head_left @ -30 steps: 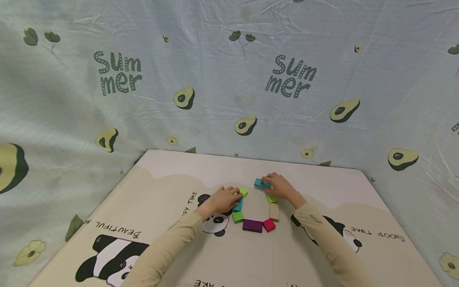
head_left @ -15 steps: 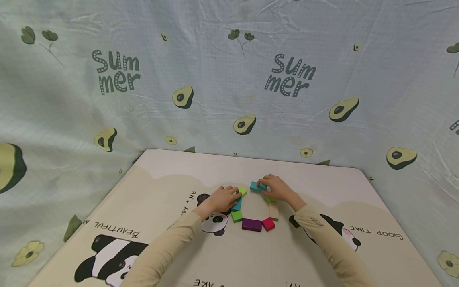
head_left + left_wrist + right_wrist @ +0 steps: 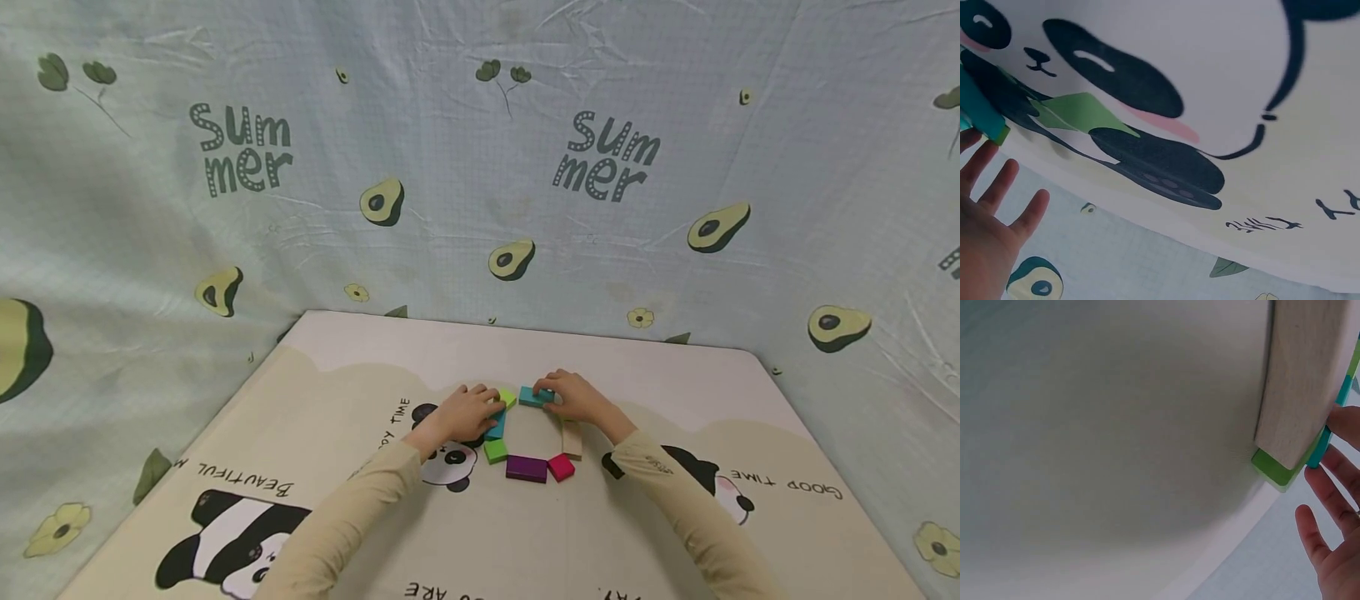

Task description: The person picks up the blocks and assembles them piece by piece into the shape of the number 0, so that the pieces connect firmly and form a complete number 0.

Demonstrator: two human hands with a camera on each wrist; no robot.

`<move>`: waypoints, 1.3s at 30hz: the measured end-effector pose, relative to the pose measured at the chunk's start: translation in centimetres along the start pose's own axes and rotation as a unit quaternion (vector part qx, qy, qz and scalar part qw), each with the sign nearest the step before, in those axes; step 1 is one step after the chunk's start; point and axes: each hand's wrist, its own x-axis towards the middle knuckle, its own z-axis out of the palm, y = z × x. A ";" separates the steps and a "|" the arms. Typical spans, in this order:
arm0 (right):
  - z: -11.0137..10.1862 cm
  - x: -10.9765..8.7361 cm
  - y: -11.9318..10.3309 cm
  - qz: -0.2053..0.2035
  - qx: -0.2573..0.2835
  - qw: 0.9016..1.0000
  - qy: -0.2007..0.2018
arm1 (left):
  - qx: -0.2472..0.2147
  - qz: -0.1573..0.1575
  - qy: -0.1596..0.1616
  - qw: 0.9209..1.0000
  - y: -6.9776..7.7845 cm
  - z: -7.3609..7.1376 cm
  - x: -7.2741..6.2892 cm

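Observation:
Small coloured blocks form a ring on the table in the head view. My right hand (image 3: 581,397) pinches a teal block (image 3: 528,397) at the ring's far side, thumb and fingers on it in the right wrist view. My left hand (image 3: 463,415) holds a blue block (image 3: 495,430) on the left side, fingertips beside a lime block (image 3: 508,397); its thumb is hidden in the left wrist view. A green block (image 3: 496,451), a purple block (image 3: 527,468), a magenta block (image 3: 561,467) and a plain wooden block (image 3: 572,440) make up the rest. Another green block (image 3: 1272,469) lies by the wooden one, mostly hidden in the head view.
The beige table mat (image 3: 360,533) carries printed pandas and lettering. Behind it hangs a pale cloth (image 3: 450,167) with avocado prints, close to the table's far edge. Both sleeved forearms reach in from the near side.
My right hand has brought the teal block left and nearer, towards the lime block at the ring's far left corner. The left hand has stayed almost in place.

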 end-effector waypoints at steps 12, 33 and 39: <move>0.2 -0.2 0.2 0.025 0.000 0.999 -0.023 | -0.082 -0.032 -0.034 0.996 -0.5 0.0 0.8; -0.1 -0.9 -0.2 0.056 0.001 0.998 -0.014 | -0.094 -0.060 -0.073 0.991 -0.1 0.2 1.2; -0.6 -1.5 0.1 0.085 -0.025 0.996 -0.011 | -0.100 -0.055 -0.063 0.991 -0.2 0.3 1.2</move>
